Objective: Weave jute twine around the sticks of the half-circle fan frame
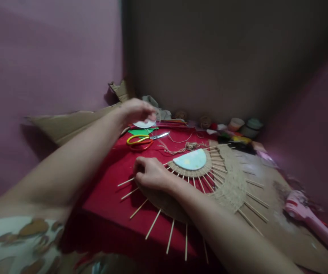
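Observation:
A half-round woven fan (232,186) of thin sticks and tan twine lies on a red cloth (106,205), with a pale blue half-disc (190,159) at its centre. My right hand (152,173) is closed at the left end of its woven band, fingers curled round the edge; my forearm hides part of the weave. Raised farther back, my left hand (139,110) has its fingers pinched together over a white round piece (145,124). What they hold cannot be made out. Yellow-and-orange-handled scissors (141,141) lie between the hands, near loose twine (192,145).
Brown cardboard (67,127) leans at the pink wall on the left. A pink glue gun (300,205) lies at right on a brown board (289,228). Small jars (253,125) and balls of twine (205,121) line the back.

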A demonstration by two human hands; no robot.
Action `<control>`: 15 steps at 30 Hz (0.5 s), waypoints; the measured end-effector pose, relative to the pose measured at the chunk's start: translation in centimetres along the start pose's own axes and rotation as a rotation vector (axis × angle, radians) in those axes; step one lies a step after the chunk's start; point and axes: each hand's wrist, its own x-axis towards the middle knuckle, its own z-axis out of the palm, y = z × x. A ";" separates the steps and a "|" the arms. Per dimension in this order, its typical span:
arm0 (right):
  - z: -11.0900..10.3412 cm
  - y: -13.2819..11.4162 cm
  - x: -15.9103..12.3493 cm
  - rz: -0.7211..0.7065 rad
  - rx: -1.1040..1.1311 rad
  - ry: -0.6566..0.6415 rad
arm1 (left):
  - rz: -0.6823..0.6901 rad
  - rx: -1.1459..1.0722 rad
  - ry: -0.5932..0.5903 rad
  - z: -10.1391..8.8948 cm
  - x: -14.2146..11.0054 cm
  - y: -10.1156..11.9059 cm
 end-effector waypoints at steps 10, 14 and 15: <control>-0.5 -0.7 -0.2 0.056 -0.117 -0.122 | 0.278 0.368 -0.555 10.6 3.4 4.0; -0.7 -0.5 -0.3 0.062 -0.133 -0.143 | 0.502 0.697 -0.525 14.8 3.2 4.3; -0.8 -0.5 -0.3 0.054 -0.136 -0.140 | 0.514 0.725 -0.529 15.2 3.4 4.2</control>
